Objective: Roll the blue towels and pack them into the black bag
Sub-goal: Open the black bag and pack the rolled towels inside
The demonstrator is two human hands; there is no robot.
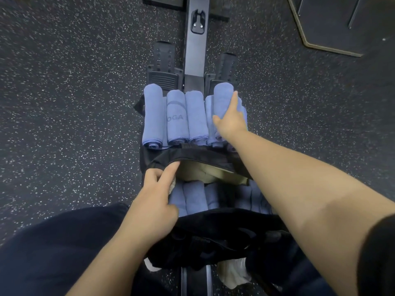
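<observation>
While sitting side by side in a row beyond the far edge of the black bag, rolled blue towels lying lengthwise, ends facing the viewer, one of them showing the letters "OGA" in darker print. Resting at the right end of that row, slightly on top of its neighbours, another rolled towel, being gripped by the right hand, fingers laid along its top and thumb pressing its left side. Lying nearer, inside the open bag, more rolled towels packed next to each other, partly shadowed by the right forearm crossing above them. Holding the bag's far rim open, exposing a tan lining, the left hand, thumb and forefinger pinching the black fabric at the left of the opening, remaining fingers curled toward the towels below. Sagging toward the viewer, the bag's near side with dark straps bunched together, and something pale peeking out beneath it at the lower right; cannot tell what. Running straight up the middle behind the towels, a dark metal rail of an exercise machine with two black ribbed footrests flanking it. Surrounding everything, black rubber flooring speckled with white. Showing at the lower left, a leg in dark trousers; at the upper right corner, the angled edge of a dark mat with a pale border.
</observation>
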